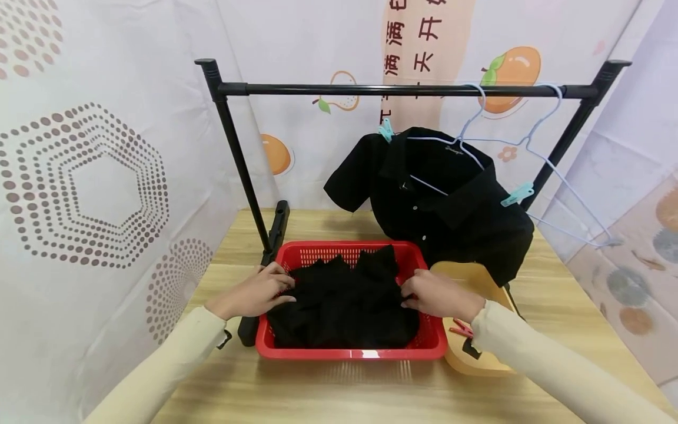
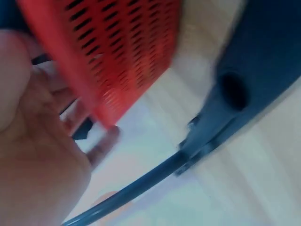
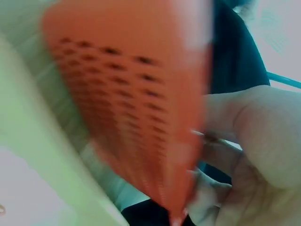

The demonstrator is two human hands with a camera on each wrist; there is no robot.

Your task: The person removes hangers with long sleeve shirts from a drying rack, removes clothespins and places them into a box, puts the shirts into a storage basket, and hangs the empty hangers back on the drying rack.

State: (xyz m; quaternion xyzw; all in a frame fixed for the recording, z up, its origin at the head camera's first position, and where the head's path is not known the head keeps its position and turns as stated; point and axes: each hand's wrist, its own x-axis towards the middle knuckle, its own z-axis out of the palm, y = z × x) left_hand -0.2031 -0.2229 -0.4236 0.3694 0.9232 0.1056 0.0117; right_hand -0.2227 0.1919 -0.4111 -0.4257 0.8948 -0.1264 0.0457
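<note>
Currently, black cloth: bunched inside the red basket, between both hands.
Left hand: at the left rim, thumb and fingers spread apart, fingertips by the cloth.
Right hand: over the right rim, at the cloth's edge; pinching or not, cannot tell.
Cloth edges: probably best pinched at opposite sides, lifted evenly, clear of the rim.
Curtain print: 开 and 天 legible.
Hung shirt collar: white script, too small to read.

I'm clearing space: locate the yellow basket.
In the head view, the yellow basket sits just right of the red basket, partly under the right sleeve.
</note>
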